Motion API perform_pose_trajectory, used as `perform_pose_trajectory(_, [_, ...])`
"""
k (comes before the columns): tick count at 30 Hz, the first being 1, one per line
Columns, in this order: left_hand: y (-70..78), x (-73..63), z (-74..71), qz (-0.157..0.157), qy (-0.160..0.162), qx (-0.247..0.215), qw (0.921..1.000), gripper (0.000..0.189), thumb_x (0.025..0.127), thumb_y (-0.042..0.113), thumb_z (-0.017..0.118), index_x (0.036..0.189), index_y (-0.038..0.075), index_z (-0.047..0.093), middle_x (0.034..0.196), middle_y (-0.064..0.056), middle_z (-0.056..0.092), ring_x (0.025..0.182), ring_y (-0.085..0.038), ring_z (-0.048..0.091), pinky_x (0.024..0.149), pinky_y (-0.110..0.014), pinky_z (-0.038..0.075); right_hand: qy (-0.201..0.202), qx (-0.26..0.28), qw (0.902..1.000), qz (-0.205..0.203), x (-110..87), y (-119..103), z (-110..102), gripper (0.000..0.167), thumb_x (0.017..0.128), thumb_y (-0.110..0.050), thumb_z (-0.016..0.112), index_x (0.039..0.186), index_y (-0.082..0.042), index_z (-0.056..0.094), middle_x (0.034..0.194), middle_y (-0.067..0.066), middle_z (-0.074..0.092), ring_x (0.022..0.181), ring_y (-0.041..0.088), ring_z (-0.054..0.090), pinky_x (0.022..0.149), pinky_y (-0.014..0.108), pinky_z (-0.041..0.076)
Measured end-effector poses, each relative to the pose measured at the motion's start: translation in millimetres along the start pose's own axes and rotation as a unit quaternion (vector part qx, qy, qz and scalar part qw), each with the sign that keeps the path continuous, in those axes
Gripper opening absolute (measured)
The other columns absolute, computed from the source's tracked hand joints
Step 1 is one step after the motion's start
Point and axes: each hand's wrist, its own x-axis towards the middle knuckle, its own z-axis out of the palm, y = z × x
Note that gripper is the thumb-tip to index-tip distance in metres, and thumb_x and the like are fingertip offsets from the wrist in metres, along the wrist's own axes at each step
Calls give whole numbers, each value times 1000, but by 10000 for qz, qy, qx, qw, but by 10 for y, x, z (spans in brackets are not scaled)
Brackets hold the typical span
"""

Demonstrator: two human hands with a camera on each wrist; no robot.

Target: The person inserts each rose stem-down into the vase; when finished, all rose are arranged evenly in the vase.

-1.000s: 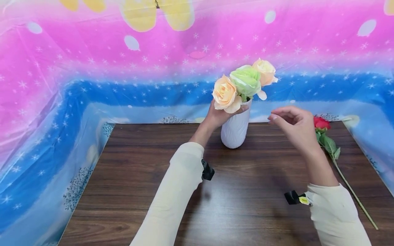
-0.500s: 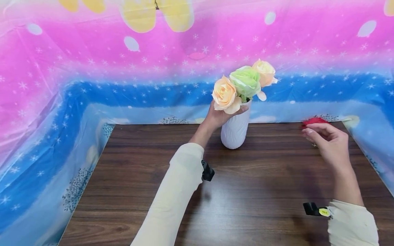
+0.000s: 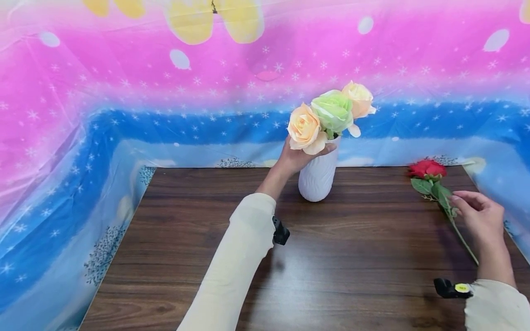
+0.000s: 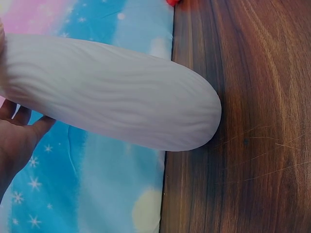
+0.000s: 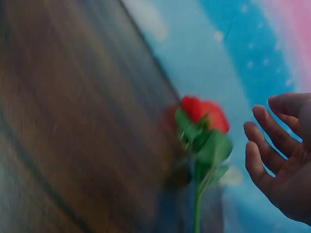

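My left hand (image 3: pixel 296 156) holds the upper part of a white ribbed vase (image 3: pixel 318 179), with its fingers around the neck behind a peach rose (image 3: pixel 304 126). The vase leans slightly, its base at the back of the table. A green rose (image 3: pixel 333 110) and a second peach rose (image 3: pixel 358 99) also rise from its mouth. A red rose (image 3: pixel 428 168) with green leaves and a long stem lies at the back right. Over that stem hovers my right hand (image 3: pixel 482 218); its fingers are loosely bent and hold nothing, apart from the rose in the right wrist view (image 5: pixel 286 150).
A dark wood-grain table (image 3: pixel 352 257) spans the lower view. Behind and beside it hangs a pink and blue printed cloth (image 3: pixel 198 92). Small black cameras sit on both wrists, one on the left cuff (image 3: pixel 281 231).
My right hand has moved right and toward me, from beside the vase, past the red bloom, to the rose's stem. The left hand and vase stay in place.
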Motion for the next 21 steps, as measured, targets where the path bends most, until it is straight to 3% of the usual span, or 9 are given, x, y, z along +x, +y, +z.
perform_pose_trajectory(1, [20, -5, 8, 2, 44, 202, 9998, 65, 84, 7, 81, 138, -8, 48, 131, -18, 58, 120, -15, 57, 108, -26, 47, 1, -156, 9999, 22, 28, 56, -21, 9, 100, -23, 64, 103, -28, 71, 80, -37, 59, 74, -14, 56, 61, 5, 47])
perform_pose_trajectory(2, [39, -11, 14, 89, 123, 789, 9968, 57, 87, 0, 75, 137, -8, 49, 134, -22, 57, 122, -20, 57, 104, -23, 49, 25, -330, 9994, 87, 56, 106, -36, 10, 100, -24, 63, 101, -31, 70, 80, -38, 57, 73, -14, 54, 61, 6, 46])
perform_pose_trajectory(6, [69, -19, 29, 53, 171, 1062, 9942, 60, 86, 0, 76, 139, -6, 48, 139, -23, 55, 132, -33, 53, 109, -29, 48, 238, -1153, 9913, 596, 143, 283, -82, 13, 100, -32, 60, 94, -43, 64, 75, -41, 44, 73, -15, 43, 66, 11, 39])
perform_pose_trajectory(9, [69, -14, 36, -18, 170, 1172, 9930, 63, 86, 2, 77, 141, -5, 47, 141, -21, 55, 135, -31, 52, 110, -27, 46, 383, -1625, 9804, 1048, 182, 393, -116, 9, 100, -34, 58, 102, -36, 66, 74, -39, 40, 74, -13, 40, 68, 16, 38])
perform_pose_trajectory(11, [62, -3, 39, -57, 71, 938, 9955, 62, 88, 0, 74, 142, -6, 46, 143, -23, 53, 137, -32, 50, 111, -27, 46, 307, -1912, 9744, 1140, 189, 461, -146, 25, 101, -32, 57, 118, -20, 69, 84, -24, 57, 81, -2, 48, 68, 20, 37])
perform_pose_trajectory(13, [62, 5, 39, -49, 51, 873, 9962, 62, 88, -1, 73, 142, -7, 45, 143, -23, 52, 137, -32, 49, 111, -25, 46, 89, -2275, 9676, 1095, 189, 523, -177, 43, 101, -33, 57, 131, -3, 62, 98, -1, 66, 85, 10, 53, 66, 23, 38])
perform_pose_trajectory(16, [63, 10, 33, 14, 86, 878, 9961, 62, 87, -1, 74, 142, -7, 46, 142, -24, 53, 136, -32, 50, 109, -24, 45, -374, -2675, 9593, 817, 193, 598, -220, 55, 101, -35, 58, 136, 7, 55, 116, 30, 63, 85, 24, 57, 64, 28, 39])
perform_pose_trajectory(19, [64, 8, 28, 62, 109, 1018, 9947, 63, 86, -1, 76, 141, -7, 46, 140, -23, 54, 135, -32, 51, 108, -22, 45, -810, -2854, 9532, 581, 211, 650, -264, 58, 101, -38, 59, 133, 10, 56, 111, 34, 65, 76, 15, 57, 64, 29, 41])
perform_pose_trajectory(21, [58, 13, 24, 11, -14, 788, 9969, 60, 88, -3, 72, 142, -8, 45, 141, -25, 52, 137, -33, 49, 109, -22, 45, -1109, -2848, 9509, 481, 221, 680, -292, 60, 101, -39, 58, 133, 12, 55, 115, 37, 63, 79, 19, 60, 65, 31, 43])
